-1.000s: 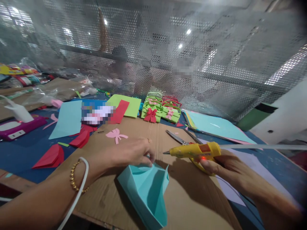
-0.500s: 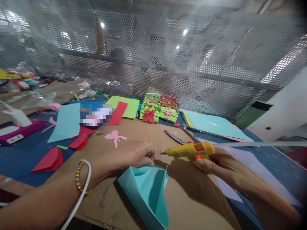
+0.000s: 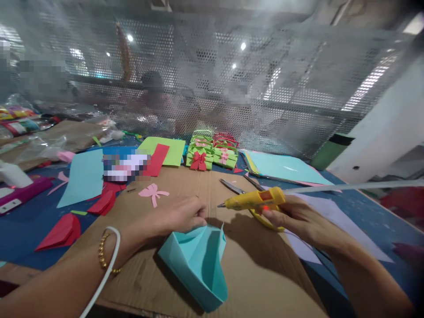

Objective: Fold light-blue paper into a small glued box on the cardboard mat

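The left hand (image 3: 188, 215) is curled nearly closed at the far rim of a folded turquoise paper form (image 3: 194, 263), seemingly to steady it; whether it pinches the paper is hidden. The form lies on the near side of that hand, its hollow side up. The right hand (image 3: 301, 218) is wrapped around a yellow glue gun (image 3: 253, 201), gripping well behind the nozzle, presumably away from its heat. The nozzle points towards the left hand, apart from the paper. Beneath both hands, a cardboard sheet (image 3: 265, 274) probably shields the blue counter (image 3: 16, 238) from glue. A pink bow cutout (image 3: 153, 193) lies just beyond the left forearm. Scissors (image 3: 232, 186) lie beyond the gun. Small decorated green bags (image 3: 199, 158) stand farther beyond both hands, clear of the working space.
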A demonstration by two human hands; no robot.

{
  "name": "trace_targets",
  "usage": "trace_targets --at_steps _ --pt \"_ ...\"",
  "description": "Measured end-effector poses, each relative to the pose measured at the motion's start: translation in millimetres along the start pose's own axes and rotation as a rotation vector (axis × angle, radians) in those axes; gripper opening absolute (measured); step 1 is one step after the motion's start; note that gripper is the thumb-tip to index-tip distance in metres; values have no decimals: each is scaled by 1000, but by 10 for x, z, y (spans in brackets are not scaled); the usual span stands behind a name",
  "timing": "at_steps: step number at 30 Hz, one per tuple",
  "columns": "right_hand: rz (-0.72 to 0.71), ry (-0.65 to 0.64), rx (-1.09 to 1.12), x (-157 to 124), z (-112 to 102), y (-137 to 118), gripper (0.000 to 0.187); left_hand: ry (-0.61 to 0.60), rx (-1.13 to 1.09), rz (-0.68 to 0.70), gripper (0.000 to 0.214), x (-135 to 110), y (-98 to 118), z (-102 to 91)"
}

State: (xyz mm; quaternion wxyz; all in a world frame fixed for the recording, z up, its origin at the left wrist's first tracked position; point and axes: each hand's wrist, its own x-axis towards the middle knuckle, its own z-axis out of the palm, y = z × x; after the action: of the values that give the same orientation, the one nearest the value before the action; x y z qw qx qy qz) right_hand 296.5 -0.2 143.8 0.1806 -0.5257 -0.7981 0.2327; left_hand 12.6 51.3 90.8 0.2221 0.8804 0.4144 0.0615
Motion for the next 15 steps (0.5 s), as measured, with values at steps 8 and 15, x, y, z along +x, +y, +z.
trace_targets --at_steps 8,15 --pt "-38 122 78 64 7 142 47 278 -250 36 26 -111 -89 -292" --pt "-32 208 -108 115 101 171 40 402 7 236 32 -301 342 -426"
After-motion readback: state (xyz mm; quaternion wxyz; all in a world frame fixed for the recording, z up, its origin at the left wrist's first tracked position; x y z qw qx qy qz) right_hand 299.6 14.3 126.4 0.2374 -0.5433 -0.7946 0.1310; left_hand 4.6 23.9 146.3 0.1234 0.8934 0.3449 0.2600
